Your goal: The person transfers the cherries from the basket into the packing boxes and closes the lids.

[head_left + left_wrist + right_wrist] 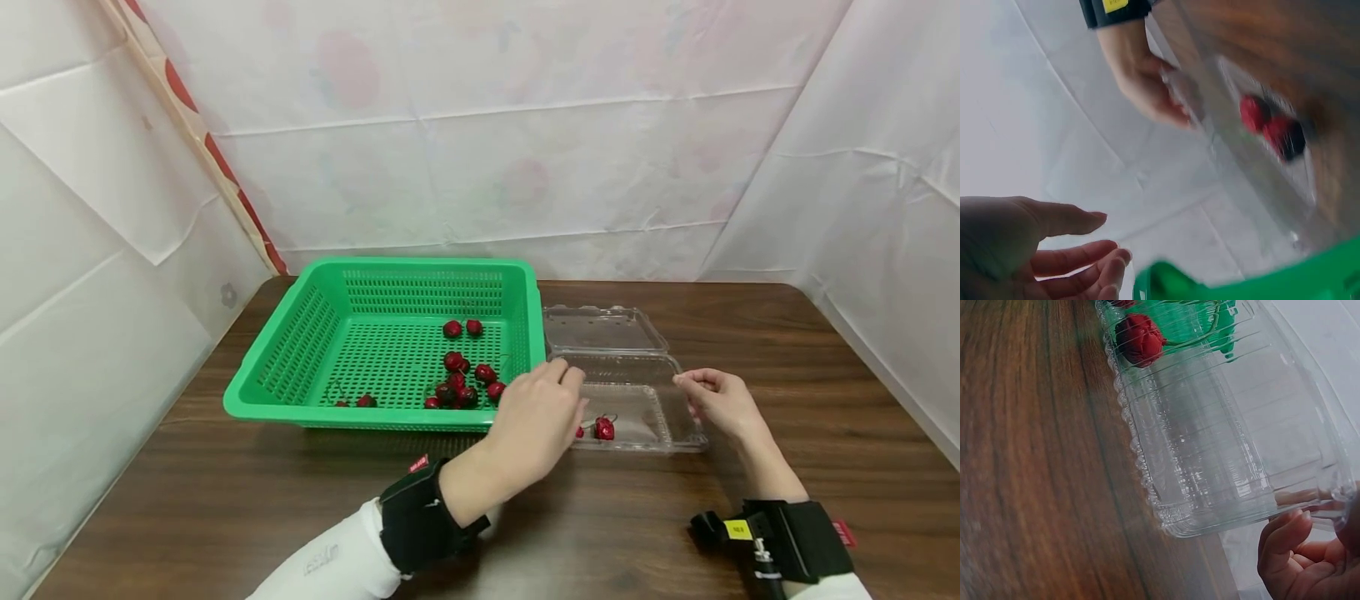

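Observation:
My left hand (536, 417) hovers between the right wall of a green plastic basket (285, 411) and a clear plastic clamshell box (618, 400). In the left wrist view its thumb (1072, 220) and fingers lie apart with nothing between them. With thumb and fingers, my right hand (723, 404) pinches the right rim of the box; the right wrist view shows the fingertips (1294, 531) at that edge. Two dark red cherries (1270, 127) lie inside the box near its front left, one with its stem showing (1140, 339). The left hand partly covers them in the head view.
Several cherries (453, 362) lie in the basket, mostly toward its right, and a couple sit at the front left (366, 401). The box's lid (600, 329) lies folded open behind it. White sheets (465, 167) hang around the brown wooden table (750, 321).

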### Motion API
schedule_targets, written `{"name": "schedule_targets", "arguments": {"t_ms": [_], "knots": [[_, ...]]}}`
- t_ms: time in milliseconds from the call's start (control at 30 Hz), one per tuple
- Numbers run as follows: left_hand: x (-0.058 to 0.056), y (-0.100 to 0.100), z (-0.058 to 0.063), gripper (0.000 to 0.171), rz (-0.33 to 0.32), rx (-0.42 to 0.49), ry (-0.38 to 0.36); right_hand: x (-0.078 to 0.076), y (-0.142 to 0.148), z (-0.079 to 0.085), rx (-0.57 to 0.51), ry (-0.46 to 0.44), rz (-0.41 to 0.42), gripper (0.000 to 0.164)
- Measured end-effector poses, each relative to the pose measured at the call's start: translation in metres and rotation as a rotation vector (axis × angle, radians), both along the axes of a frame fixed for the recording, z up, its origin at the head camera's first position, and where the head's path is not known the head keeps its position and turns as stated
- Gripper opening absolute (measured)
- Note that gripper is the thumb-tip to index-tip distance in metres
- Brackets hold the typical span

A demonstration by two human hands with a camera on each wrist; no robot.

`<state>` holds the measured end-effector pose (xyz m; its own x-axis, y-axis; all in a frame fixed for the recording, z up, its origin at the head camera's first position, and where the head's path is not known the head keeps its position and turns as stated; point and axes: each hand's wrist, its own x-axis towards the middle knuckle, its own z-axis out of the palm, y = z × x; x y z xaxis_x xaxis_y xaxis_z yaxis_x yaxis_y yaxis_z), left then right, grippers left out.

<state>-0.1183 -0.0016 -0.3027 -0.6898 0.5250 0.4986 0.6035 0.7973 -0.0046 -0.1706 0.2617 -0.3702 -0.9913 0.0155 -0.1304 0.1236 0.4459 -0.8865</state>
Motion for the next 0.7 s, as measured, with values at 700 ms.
{"name": "schedule_targets", "arguments": {"t_ms": [700], "knots": [[-0.025, -0.093, 0.010, 0.026, 0.152, 0.100, -0.118, -0.002, 0.000, -0.003, -0.018, 0.020, 0.005, 0.036]]}}
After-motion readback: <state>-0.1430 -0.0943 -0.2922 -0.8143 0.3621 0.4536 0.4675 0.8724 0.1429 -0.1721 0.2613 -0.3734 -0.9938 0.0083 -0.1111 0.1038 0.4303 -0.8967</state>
